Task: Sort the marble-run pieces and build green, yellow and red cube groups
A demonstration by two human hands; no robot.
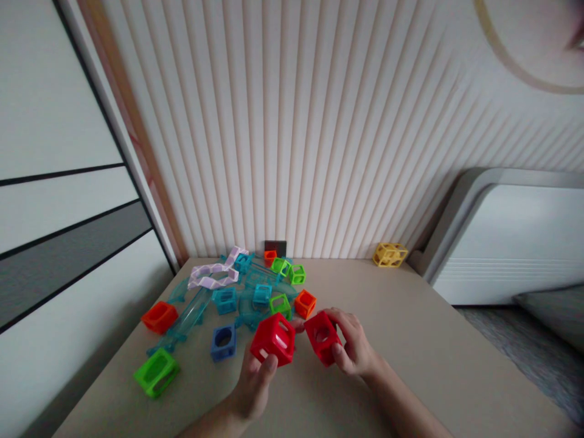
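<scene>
Right, at the left edge of the table (410, 365) a lone green cube (157, 372) lies tipped over, with an orange cube (159, 317) just behind it. Moving in: one blue cube (223, 342), clear teal track pieces (191, 313) and a lilac wavy track (214, 275), heaped loosely near the wall (319, 152), spilled rather than sorted by the look of it. Count them: four green in all, three orange, three teal cubes (224, 300). Centre now, and the left hand (253, 389) pinches a red cube (274, 339), thumb on its near lower edge. The right hand (353, 350) wraps a second red cube (322, 337), fingers closed round its far side. Two reds, nearly touching above the table, probably gripped by the rims so the holes show. Far right, one yellow cube (390, 254) sits apart.
</scene>
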